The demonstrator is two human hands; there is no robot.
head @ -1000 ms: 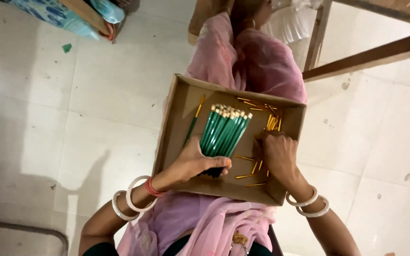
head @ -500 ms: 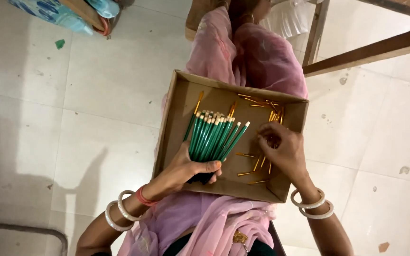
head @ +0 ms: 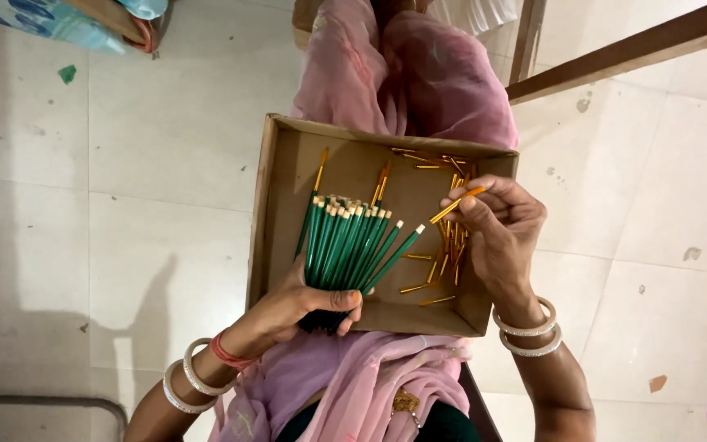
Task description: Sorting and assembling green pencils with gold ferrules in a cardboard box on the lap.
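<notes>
While left hand (head: 300,304) grips slim green sticks (head: 349,245), right hand (head: 497,229) pinches golden tube (head: 456,205).

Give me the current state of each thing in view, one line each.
left hand: closed around the bundle of green sticks
bundle of green sticks: fanned out, gripped at the base
right hand: pinching one gold piece
gold piece: lifted above the box
cardboard box: open, on the lap
loose gold pieces: scattered inside the box

Cardboard tray (head: 276,213) on lap: brush bundle (head: 345,245) at left, loose ferrules (head: 439,262) at right.
</notes>
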